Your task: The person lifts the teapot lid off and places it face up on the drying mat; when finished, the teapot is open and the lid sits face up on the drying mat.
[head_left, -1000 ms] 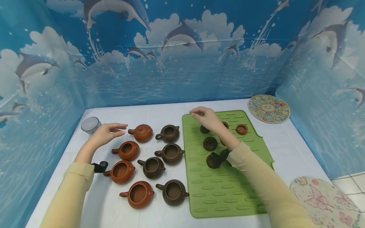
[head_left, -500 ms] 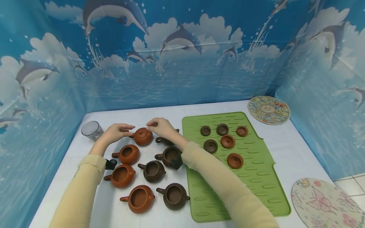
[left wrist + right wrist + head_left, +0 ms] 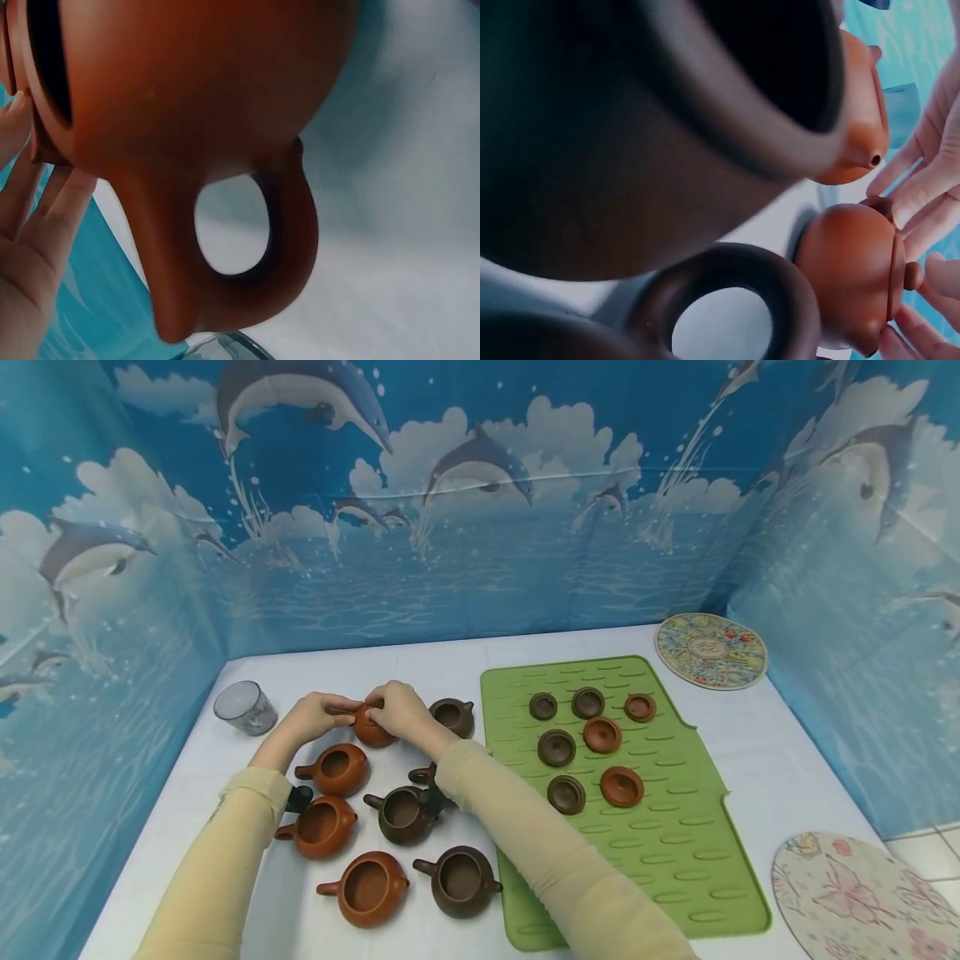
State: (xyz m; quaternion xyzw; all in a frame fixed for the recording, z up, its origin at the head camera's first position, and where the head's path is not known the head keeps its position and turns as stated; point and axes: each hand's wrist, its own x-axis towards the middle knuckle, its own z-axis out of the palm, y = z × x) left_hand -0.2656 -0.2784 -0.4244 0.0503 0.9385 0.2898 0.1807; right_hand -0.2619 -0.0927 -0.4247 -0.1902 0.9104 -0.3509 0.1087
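A small reddish-brown clay teapot with its lid on (image 3: 372, 731) sits at the back of the left group. My left hand (image 3: 313, 717) pinches its handle between thumb and fingers; the right wrist view shows this grip on the teapot (image 3: 847, 270). From the other side my right hand (image 3: 401, 710) holds it, thumb by the lid knob (image 3: 913, 275) and fingers at the spout. In the head view my fingers hide part of the pot. A lidless reddish teapot (image 3: 195, 82) fills much of the left wrist view, with my left hand (image 3: 37, 232) beyond it.
Several lidless reddish and dark brown teapots, such as one dark pot (image 3: 461, 881), stand close by. A green mat (image 3: 660, 860) bears several loose lids (image 3: 557, 747). A glass (image 3: 246, 707) stands at left; round patterned mats (image 3: 711, 650) lie at right.
My right hand has come left from over the green mat to the lidded teapot. My left hand has moved right and taken the teapot's handle.
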